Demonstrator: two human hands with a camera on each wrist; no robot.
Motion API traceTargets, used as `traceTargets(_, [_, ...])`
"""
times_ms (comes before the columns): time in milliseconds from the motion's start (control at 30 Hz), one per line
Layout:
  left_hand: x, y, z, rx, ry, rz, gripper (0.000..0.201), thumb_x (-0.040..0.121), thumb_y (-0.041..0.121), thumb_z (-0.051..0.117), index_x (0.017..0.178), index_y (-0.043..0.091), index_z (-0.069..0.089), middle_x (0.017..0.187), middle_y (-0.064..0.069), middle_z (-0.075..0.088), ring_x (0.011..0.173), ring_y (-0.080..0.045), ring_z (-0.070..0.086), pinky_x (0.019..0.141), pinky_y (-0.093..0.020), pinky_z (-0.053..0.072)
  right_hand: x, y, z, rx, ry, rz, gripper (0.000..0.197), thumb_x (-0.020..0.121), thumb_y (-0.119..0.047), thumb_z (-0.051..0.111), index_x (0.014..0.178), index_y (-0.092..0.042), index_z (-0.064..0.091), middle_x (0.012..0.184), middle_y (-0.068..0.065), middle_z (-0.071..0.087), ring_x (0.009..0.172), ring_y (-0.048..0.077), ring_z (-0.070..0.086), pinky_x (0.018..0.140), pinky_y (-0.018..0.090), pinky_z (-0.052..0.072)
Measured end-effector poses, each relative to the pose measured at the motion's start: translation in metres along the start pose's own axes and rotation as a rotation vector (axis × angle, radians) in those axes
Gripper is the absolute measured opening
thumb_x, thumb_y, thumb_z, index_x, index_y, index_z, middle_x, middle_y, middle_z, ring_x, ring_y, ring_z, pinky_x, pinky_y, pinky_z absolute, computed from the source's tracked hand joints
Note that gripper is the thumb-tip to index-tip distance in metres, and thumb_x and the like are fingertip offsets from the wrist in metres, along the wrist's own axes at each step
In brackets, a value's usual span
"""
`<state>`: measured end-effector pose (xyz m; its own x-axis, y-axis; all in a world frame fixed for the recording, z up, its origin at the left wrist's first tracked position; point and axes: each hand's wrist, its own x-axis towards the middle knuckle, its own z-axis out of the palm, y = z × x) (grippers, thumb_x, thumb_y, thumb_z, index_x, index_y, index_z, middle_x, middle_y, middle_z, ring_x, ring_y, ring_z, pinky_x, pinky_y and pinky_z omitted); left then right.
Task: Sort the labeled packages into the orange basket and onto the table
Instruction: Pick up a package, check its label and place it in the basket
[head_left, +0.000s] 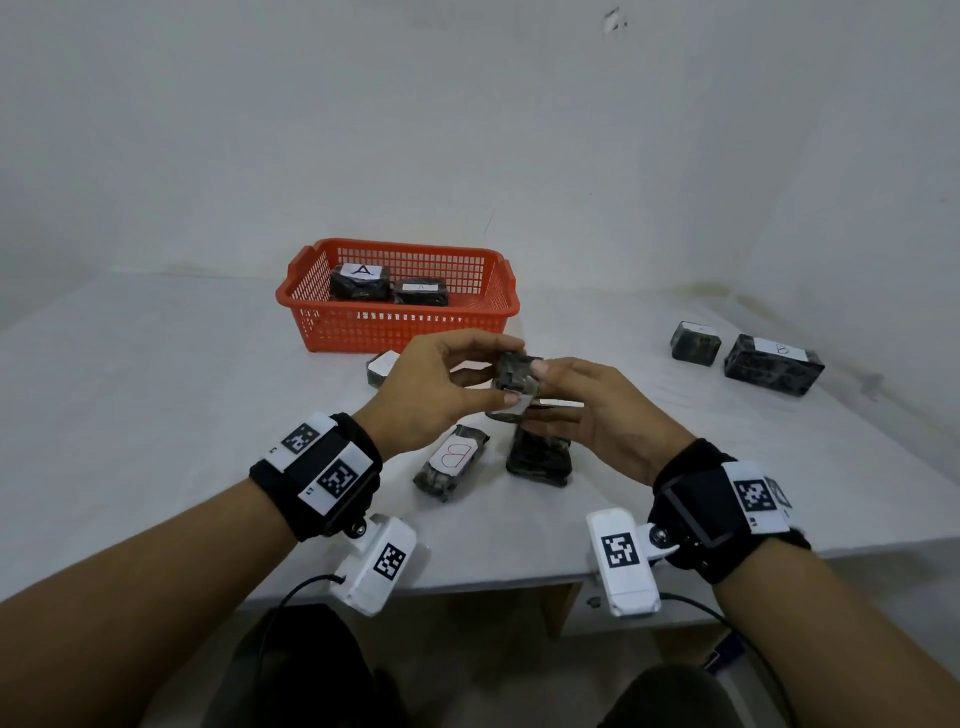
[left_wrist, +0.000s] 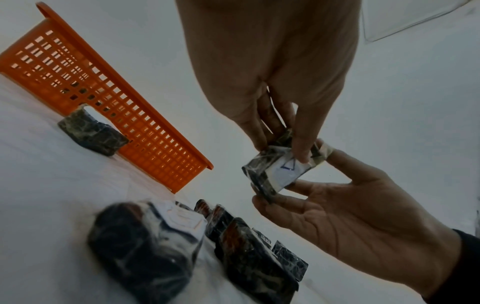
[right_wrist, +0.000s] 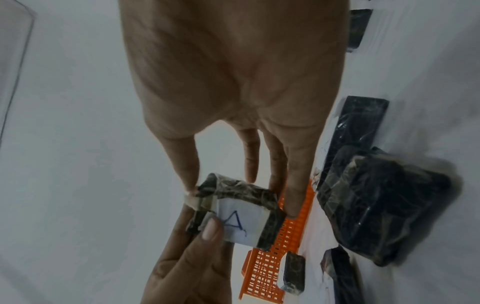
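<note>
You see a white desk (head_left: 156, 395) in front of you. The orange basket (head_left: 400, 322) sits on it at the far side, in the middle. One small dark package (head_left: 382, 366) lies just in front of the basket. Nearer to you lie a package marked B (head_left: 451, 462) and, just to its right, a dark package (head_left: 540, 454). Far off on the right side lie two more: a small package (head_left: 695, 342) and a bigger package (head_left: 773, 364) beside it.
</note>
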<state>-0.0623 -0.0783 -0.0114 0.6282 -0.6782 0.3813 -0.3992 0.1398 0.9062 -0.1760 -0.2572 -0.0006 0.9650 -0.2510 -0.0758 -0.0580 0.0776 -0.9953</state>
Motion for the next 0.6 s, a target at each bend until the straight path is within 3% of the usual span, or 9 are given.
traceTargets(100, [0.000,0.000,0.001,-0.010,-0.023,-0.016,0.054,0.076,-0.004,0.087,0.125,0.010,0.071,0.123,-0.006,0.075,0.121,-0.018,0.069,0.109,-0.040,0.053,0.001,0.001,0.000,-0.016,-0.004,-0.040,0.032,0.099,-0.019,0.065,0.120,0.006,0.067,0.120,0.024,0.073,0.109,0.039,0.073,0.102,0.045,0.056])
traceTargets(167, [0.000,0.002,0.000,0.027,-0.032,-0.048,0.053,0.079,0.017,0.089,0.129,0.016,0.070,0.125,0.002,0.074,0.124,-0.012,0.066,0.112,-0.040,0.050,0.001,-0.001,0.000,-0.031,0.020,-0.089,0.023,0.098,-0.013,0.065,0.112,0.005,0.070,0.114,0.024,0.074,0.107,0.038,0.073,0.101,0.043,0.057])
traceTargets(233, [0.000,0.004,0.001,0.075,-0.063,-0.114,0.048,0.086,0.043,0.079,0.128,0.021,0.071,0.122,0.004,0.075,0.120,-0.011,0.068,0.109,-0.040,0.052,0.002,-0.002,0.000,-0.039,0.043,-0.126,0.023,0.096,-0.010,0.068,0.113,0.005,0.069,0.112,0.025,0.075,0.107,0.038,0.073,0.100,0.041,0.057])
traceTargets(267, [0.000,0.005,0.001,0.083,-0.080,-0.152,0.044,0.090,0.047,0.072,0.126,0.021,0.072,0.119,0.002,0.077,0.115,-0.013,0.071,0.106,-0.040,0.055,0.003,-0.002,0.000,-0.046,0.050,-0.138,0.025,0.095,-0.009,0.069,0.116,0.006,0.068,0.112,0.025,0.075,0.107,0.037,0.074,0.100,0.041,0.057])
traceTargets(400, [0.002,0.008,0.004,0.025,-0.013,-0.218,0.025,0.100,0.023,0.066,0.118,0.008,0.077,0.109,-0.008,0.079,0.105,-0.022,0.076,0.097,-0.042,0.060,0.004,-0.002,0.003,-0.055,0.017,-0.113,0.030,0.094,-0.016,0.071,0.120,0.000,0.070,0.110,0.017,0.077,0.104,0.027,0.075,0.096,0.034,0.057])
traceTargets(500, [0.003,0.010,0.007,0.023,0.039,-0.205,0.021,0.097,0.014,0.068,0.115,0.011,0.078,0.106,-0.006,0.080,0.103,-0.023,0.076,0.092,-0.033,0.062,0.003,0.000,0.005,-0.037,-0.010,-0.079,0.031,0.096,-0.028,0.069,0.117,-0.006,0.075,0.112,0.014,0.078,0.108,0.029,0.074,0.094,0.032,0.056])
traceTargets(600, [0.002,0.011,0.008,0.033,0.035,-0.190,0.020,0.095,0.011,0.070,0.113,0.013,0.078,0.105,-0.005,0.080,0.101,-0.022,0.076,0.089,-0.029,0.062,0.003,0.001,0.004,-0.038,0.019,-0.108,0.033,0.096,-0.028,0.069,0.117,-0.003,0.075,0.113,0.018,0.077,0.111,0.033,0.073,0.098,0.035,0.056])
